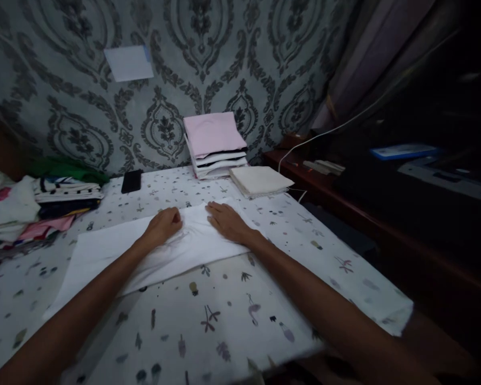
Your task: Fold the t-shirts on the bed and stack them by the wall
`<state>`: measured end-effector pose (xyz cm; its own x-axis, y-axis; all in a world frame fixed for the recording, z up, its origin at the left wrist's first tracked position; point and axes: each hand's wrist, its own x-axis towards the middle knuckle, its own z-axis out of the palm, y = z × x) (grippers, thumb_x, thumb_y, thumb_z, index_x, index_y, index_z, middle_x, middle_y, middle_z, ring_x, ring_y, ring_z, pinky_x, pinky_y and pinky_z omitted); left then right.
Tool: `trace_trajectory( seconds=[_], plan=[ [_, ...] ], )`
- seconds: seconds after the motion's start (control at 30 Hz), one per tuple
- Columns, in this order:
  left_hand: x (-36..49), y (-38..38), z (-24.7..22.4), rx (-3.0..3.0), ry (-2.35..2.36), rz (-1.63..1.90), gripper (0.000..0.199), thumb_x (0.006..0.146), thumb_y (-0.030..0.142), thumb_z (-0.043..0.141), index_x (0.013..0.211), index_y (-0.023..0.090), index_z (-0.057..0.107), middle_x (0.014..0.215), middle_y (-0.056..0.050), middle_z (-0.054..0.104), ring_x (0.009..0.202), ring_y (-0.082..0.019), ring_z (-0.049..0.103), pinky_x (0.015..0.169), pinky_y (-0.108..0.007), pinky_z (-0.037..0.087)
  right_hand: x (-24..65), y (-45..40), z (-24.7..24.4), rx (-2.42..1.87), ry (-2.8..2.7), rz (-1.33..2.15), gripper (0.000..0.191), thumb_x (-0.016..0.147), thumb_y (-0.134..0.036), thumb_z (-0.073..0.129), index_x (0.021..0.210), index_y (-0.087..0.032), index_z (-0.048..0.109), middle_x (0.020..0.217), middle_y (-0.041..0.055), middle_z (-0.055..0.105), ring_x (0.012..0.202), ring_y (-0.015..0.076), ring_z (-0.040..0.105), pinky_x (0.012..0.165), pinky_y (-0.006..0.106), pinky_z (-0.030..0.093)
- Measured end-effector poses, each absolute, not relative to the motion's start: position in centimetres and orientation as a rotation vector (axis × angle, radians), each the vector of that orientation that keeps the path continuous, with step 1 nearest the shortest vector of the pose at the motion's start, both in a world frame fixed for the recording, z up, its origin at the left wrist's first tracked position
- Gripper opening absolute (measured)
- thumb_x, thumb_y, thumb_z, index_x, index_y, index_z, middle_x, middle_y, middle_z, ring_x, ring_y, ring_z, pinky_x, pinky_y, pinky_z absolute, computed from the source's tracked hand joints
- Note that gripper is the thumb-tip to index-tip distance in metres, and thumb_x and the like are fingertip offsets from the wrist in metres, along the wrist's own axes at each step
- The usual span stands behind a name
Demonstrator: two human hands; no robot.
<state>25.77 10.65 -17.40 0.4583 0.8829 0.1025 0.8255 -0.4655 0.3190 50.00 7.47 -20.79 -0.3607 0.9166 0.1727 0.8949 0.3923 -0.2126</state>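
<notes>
A long strip of folded white cloth [108,248] lies across the patterned table cover, wrinkled between my hands. My left hand [163,225] rests on its middle part with the fingers curled in; whether cloth is pinched in them is hidden. Toward the cloth's right end, my right hand [227,220] lies flat with its fingers stretched out on the fabric. Which garment or linen the cloth is, I cannot tell.
Behind the cloth stand a stack of folded clothes [214,136] with pink on top and a folded cream cloth [261,181]. A black phone [131,182] lies at the back left, near piled clothes [66,198]. A white cable [324,132] runs at the right.
</notes>
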Motion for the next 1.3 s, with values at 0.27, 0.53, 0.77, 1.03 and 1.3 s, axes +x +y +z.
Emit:
trace_trajectory(
  seconds=[0.27,0.53,0.77,1.03,1.3],
  plan=[
    [24.7,7.7,-18.3,2.839,1.18,0.272,0.04,0.093,0.009,0.038,0.126,0.02,0.058,0.131,-0.009,0.061,0.119,-0.024,0.053,0.102,-0.04,0.042,50.2,8.5,-22.9,-1.487,-2.356,-0.014,0.05,0.099,-0.037,0.029,0.139,-0.016,0.052,0.147,0.0152,0.053,0.138,0.0286,0.046,0.113,0.052,0.036],
    [20.6,6.8,-17.3,2.758,1.18,0.221,0.043,0.099,0.022,0.034,0.14,0.019,0.049,0.145,-0.011,0.052,0.132,-0.023,0.049,0.109,-0.037,0.041,50.6,8.3,-22.5,-1.445,-2.248,0.002,0.041,0.097,-0.04,0.034,0.117,-0.016,0.061,0.122,0.0177,0.067,0.113,0.0323,0.064,0.097,0.05,0.051],
    [9.9,7.0,-17.3,2.5,1.616,0.42,0.055,0.1,0.044,0.029,0.147,0.017,0.039,0.157,-0.013,0.04,0.147,-0.023,0.032,0.121,-0.042,0.025,48.7,6.2,-21.5,-1.329,-2.238,-0.085,0.047,0.099,-0.041,0.036,0.127,-0.015,0.062,0.139,0.018,0.059,0.131,0.0337,0.053,0.106,0.055,0.046],
    [5.6,2.9,-18.6,2.404,1.766,0.172,0.066,0.1,0.055,0.02,0.154,0.018,0.03,0.165,-0.011,0.023,0.153,-0.024,0.016,0.124,-0.049,0.011,38.4,3.6,-19.2,-1.019,-2.604,0.244,0.053,0.103,-0.045,0.029,0.148,-0.02,0.044,0.159,0.0111,0.037,0.148,0.0263,0.031,0.121,0.052,0.028],
    [4.1,2.4,-19.0,2.509,1.785,0.375,0.048,0.1,0.043,0.03,0.137,0.019,0.049,0.145,-0.015,0.05,0.135,-0.028,0.043,0.113,-0.046,0.034,37.2,4.0,-20.7,-1.13,-2.491,0.342,0.04,0.101,-0.038,0.035,0.129,-0.017,0.056,0.147,0.0156,0.052,0.138,0.0279,0.046,0.113,0.053,0.038]
  ],
)
